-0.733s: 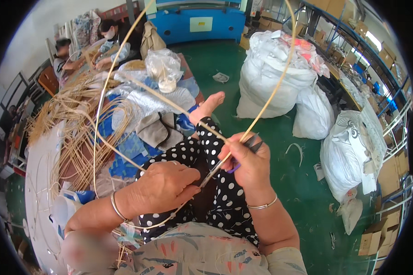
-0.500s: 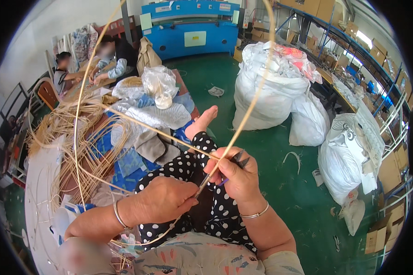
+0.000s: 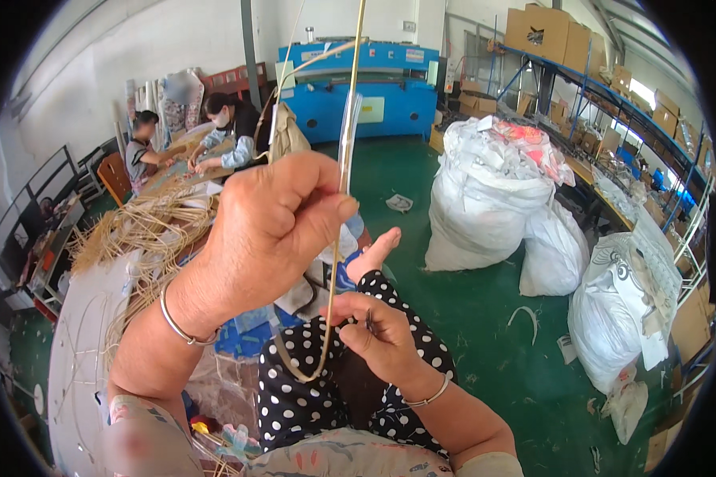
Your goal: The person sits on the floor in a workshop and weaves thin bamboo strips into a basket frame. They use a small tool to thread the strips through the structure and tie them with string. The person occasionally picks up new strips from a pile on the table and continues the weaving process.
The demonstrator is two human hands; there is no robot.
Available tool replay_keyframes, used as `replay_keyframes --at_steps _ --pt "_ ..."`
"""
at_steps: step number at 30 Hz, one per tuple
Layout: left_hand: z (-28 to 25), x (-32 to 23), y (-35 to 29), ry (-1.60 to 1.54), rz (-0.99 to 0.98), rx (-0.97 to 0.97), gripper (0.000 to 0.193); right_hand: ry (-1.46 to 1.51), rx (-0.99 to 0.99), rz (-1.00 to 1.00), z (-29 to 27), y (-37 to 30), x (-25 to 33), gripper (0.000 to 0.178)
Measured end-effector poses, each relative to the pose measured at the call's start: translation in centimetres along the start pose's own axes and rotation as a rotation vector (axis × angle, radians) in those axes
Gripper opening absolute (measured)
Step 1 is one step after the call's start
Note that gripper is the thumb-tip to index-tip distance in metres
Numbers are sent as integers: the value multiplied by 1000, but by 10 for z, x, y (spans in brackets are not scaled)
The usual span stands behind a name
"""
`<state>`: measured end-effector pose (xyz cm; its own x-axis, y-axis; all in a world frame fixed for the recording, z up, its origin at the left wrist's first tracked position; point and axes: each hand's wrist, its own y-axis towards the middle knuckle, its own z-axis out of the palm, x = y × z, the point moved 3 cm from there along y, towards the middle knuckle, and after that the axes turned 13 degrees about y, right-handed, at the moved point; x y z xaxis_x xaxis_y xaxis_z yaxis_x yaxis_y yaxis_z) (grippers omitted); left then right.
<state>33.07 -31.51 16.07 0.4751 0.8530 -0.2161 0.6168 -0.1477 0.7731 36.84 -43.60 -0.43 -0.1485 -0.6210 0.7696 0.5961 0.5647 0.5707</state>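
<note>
Raised in front of me, my left hand [image 3: 274, 230] pinches a long, thin rattan strip [image 3: 333, 266] between thumb and fingers. The strip runs up past the top of the view and bends into a curve above my lap. Lower down, my right hand [image 3: 383, 338] is curled with its fingertips against the strip. A small dark tool [image 3: 370, 320] shows between its fingers; most of it is hidden, so its kind is unclear. Loops of loose rattan [image 3: 147, 238] lie on the table to the left, partly behind my left arm.
Two people sit at a table [image 3: 184, 151] at the far left. A blue machine [image 3: 366, 111] stands ahead. Stuffed white sacks [image 3: 485, 207] are on the green floor [image 3: 485, 342] to the right, with shelving [image 3: 589, 91] beyond. Polka-dot trousers [image 3: 302, 350] cover my legs.
My left hand has risen from my lap and moved up along the strip. My right hand has moved slightly lower. The large crossing loop has swung away, and my view has tilted upward.
</note>
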Motion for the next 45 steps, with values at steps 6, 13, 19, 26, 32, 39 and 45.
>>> replay_keyframes --at_steps 6,13,19,26,32,39,45 --pt "-12 -11 0 -253 -118 -122 10 -367 -28 -293 10 13 32 20" --pt "2 3 -46 -659 19 56 13 -867 28 -596 -18 1 86 25" --pt "11 -8 -68 -399 -105 97 19 -949 89 -599 -18 -9 93 17" --pt "7 -14 -85 -212 220 -26 9 -1001 186 -552 -8 -10 93 34" --pt "7 -12 -117 -481 -195 28 9 -1058 181 -577 6 -15 89 37" --pt "20 -14 -128 -516 -100 15 14 -1081 200 -515 4 -25 95 23" --pt "28 -28 -119 -248 92 23 14 -66 187 25 34 -49 118 15"
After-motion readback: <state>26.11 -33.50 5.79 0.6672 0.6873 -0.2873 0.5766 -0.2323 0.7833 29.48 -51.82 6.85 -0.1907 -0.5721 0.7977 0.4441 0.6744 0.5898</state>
